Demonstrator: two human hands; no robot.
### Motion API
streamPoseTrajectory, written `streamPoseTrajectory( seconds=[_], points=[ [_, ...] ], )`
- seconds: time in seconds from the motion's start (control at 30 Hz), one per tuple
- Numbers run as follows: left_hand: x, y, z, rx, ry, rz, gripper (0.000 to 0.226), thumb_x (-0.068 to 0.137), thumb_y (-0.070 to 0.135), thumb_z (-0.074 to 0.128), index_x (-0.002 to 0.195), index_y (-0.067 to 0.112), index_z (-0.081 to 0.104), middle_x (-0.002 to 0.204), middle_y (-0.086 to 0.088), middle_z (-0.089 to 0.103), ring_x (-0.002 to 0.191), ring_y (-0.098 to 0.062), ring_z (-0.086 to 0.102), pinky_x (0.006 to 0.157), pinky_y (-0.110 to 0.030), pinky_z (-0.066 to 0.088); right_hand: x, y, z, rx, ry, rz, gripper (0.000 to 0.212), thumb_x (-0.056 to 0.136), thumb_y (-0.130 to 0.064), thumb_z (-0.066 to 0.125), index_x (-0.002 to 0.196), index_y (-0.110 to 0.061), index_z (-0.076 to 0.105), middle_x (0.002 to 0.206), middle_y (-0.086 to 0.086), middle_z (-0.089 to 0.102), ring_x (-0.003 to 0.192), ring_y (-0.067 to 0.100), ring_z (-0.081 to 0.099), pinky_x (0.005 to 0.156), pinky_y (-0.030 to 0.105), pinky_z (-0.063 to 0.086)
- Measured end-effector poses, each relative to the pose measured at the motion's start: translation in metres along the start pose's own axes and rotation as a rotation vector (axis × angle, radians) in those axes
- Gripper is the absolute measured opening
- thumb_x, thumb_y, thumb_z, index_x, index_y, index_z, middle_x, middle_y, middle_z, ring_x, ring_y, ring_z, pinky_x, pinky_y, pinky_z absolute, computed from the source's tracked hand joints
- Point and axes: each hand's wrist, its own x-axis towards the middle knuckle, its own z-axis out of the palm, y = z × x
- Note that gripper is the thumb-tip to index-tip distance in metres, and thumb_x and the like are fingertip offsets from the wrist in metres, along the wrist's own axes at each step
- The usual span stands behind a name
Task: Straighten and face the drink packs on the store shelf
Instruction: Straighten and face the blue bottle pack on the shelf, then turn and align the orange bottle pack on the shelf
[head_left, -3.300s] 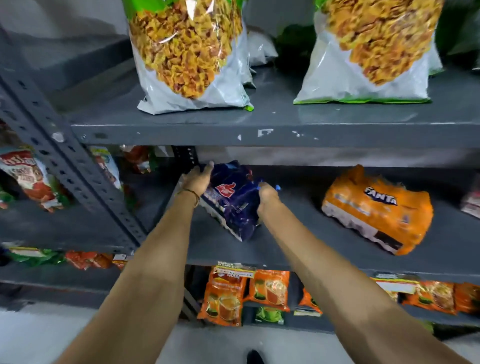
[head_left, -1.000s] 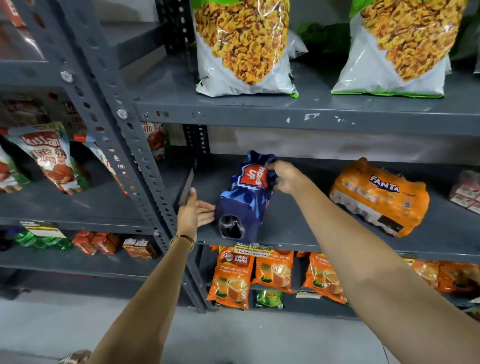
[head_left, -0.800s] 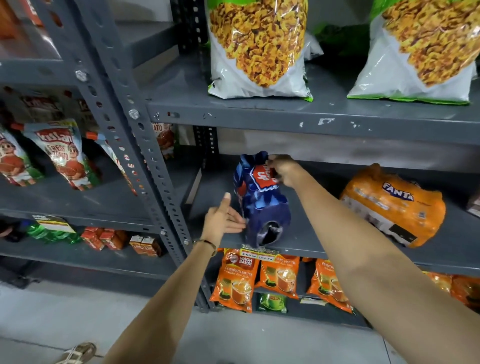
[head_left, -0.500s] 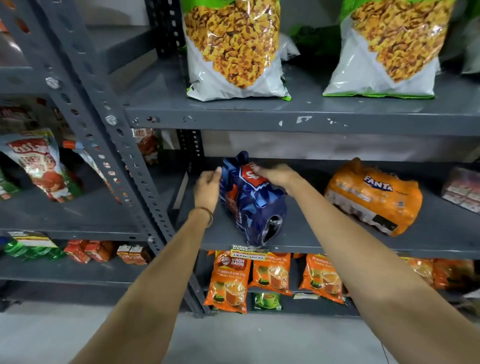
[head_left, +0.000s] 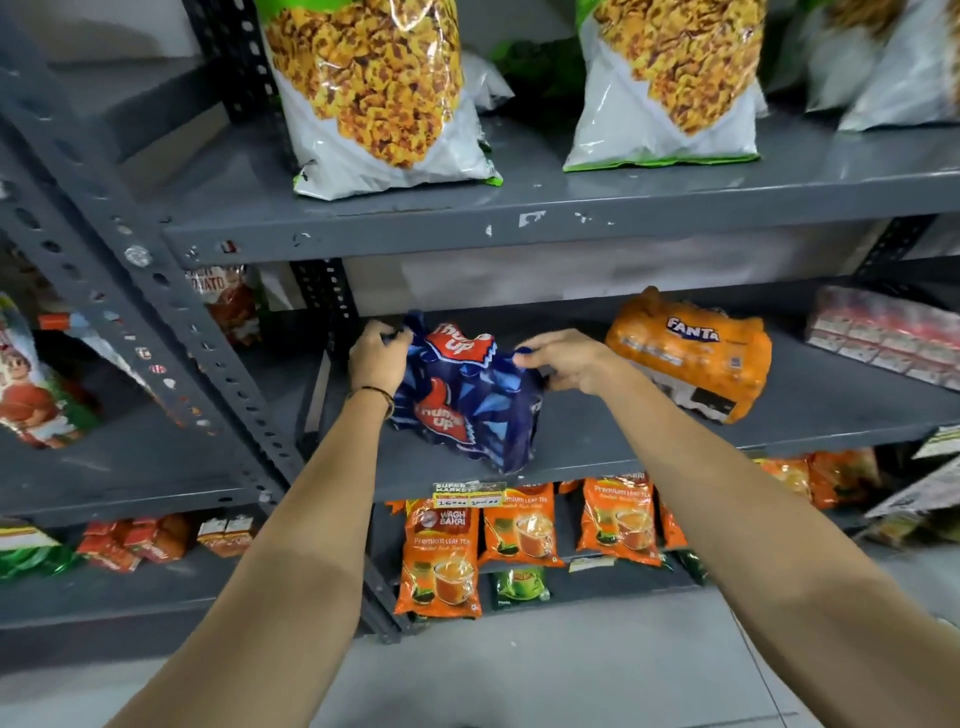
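- The blue drink pack (head_left: 467, 400) stands on the middle shelf (head_left: 597, 452), near its front lip, held between our two hands.
- The left hand (head_left: 376, 356) has its fingers (head_left: 387, 332) closed on the pack's upper left corner; the right hand (head_left: 566, 361) has its fingers (head_left: 524, 358) clamped on the upper right corner.
- The red logo on the wrap faces outward but sits at a slant, and the pack's right end lies nearer the shelf lip than its left.
- We judge the step in hand to be the squaring of this pack. The next move calls for a small turn about its base until the front runs parallel to the shelf lip, then release.
- Right of the right-hand fingers, close by, the orange Fanta pack (head_left: 696, 358) lies skewed. We judge that it needs facing too.
- Farther right lies a red-and-white wrapped pack (head_left: 883, 332), partly blurred.
- Above the fingers, the upper shelf (head_left: 519, 213) carries large snack bags (head_left: 374, 93).
- Below the fingers, a price label (head_left: 469, 494) hangs on the shelf lip, with orange tea pouches (head_left: 441, 551) beneath.
- Left of the left-hand fingers runs a perforated grey upright (head_left: 171, 364); the floor (head_left: 519, 665) is grey.
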Motion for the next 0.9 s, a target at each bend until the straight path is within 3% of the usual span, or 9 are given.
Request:
streamPoseTrajectory(
  seconds=[0.07, 0.17, 0.23, 0.3, 0.43, 0.53, 0.9],
  points=[
    [-0.012, -0.010, -0.001, -0.018, 0.033, 0.005, 0.032, 0.087, 0.029, 0.058, 0.110, 0.007, 0.061, 0.112, -0.020, 0.065, 0.104, -0.037, 0.061, 0.090, -0.041, 0.050, 0.004, 0.000, 0.002, 0.053, 0.085, -0.029, 0.026, 0.090, -0.009, 0.062, 0.116, -0.011, 0.065, 0.097, 0.008, 0.063, 0.096, 0.023, 0.056, 0.070, 0.033, 0.048],
    [-0.028, -0.020, 0.000, -0.005, 0.076, 0.014, 0.039, 0.089, 0.036, 0.054, 0.120, 0.013, 0.058, 0.120, -0.018, 0.060, 0.110, -0.035, 0.058, 0.096, -0.046, 0.049, 0.007, -0.003, 0.013, 0.033, 0.164, -0.049, 0.033, 0.095, -0.020, 0.055, 0.127, -0.017, 0.058, 0.118, 0.009, 0.063, 0.096, 0.022, 0.057, 0.078, 0.034, 0.047],
    [-0.035, -0.027, 0.000, -0.002, 0.082, -0.023, 0.048, 0.090, 0.042, 0.051, 0.132, 0.018, 0.052, 0.130, -0.016, 0.055, 0.117, -0.035, 0.056, 0.100, -0.047, 0.047, 0.002, -0.006, 0.020, 0.033, 0.151, -0.042, 0.038, 0.097, -0.026, 0.050, 0.134, -0.018, 0.051, 0.129, 0.010, 0.060, 0.095, 0.022, 0.059, 0.077, 0.033, 0.049],
    [-0.042, -0.031, -0.003, -0.052, 0.045, -0.085, 0.058, 0.088, 0.052, 0.047, 0.139, 0.024, 0.045, 0.135, -0.015, 0.054, 0.120, -0.034, 0.055, 0.102, -0.048, 0.046, -0.006, -0.006, 0.025, 0.053, 0.095, 0.025, 0.039, 0.100, -0.031, 0.043, 0.137, -0.017, 0.046, 0.128, 0.008, 0.058, 0.095, 0.023, 0.060, 0.072, 0.033, 0.046],
    [-0.052, -0.032, -0.010, -0.109, -0.014, -0.132, 0.059, 0.087, 0.057, 0.044, 0.138, 0.027, 0.046, 0.125, -0.011, 0.063, 0.112, -0.033, 0.061, 0.099, -0.046, 0.050, -0.012, -0.001, 0.030, 0.073, 0.068, 0.075, 0.043, 0.100, -0.042, 0.035, 0.138, -0.022, 0.042, 0.134, 0.011, 0.056, 0.104, 0.027, 0.055, 0.083, 0.044, 0.043],
    [-0.059, -0.029, -0.014, -0.088, -0.018, -0.117, 0.055, 0.088, 0.056, 0.044, 0.133, 0.026, 0.052, 0.124, -0.014, 0.064, 0.112, -0.033, 0.061, 0.100, -0.045, 0.049, -0.016, 0.002, 0.032, 0.026, 0.109, 0.082, 0.042, 0.101, -0.042, 0.034, 0.136, -0.021, 0.043, 0.134, 0.012, 0.055, 0.120, 0.031, 0.054, 0.086, 0.045, 0.043],
    [-0.089, -0.028, -0.020, -0.007, -0.041, -0.075, 0.049, 0.094, 0.050, 0.042, 0.127, 0.018, 0.055, 0.117, -0.016, 0.066, 0.109, -0.034, 0.061, 0.098, -0.041, 0.047, -0.035, 0.017, 0.033, 0.001, 0.164, 0.104, 0.044, 0.099, -0.044, 0.036, 0.136, -0.020, 0.043, 0.137, 0.014, 0.053, 0.125, 0.034, 0.051, 0.101, 0.052, 0.042]
  ],
)
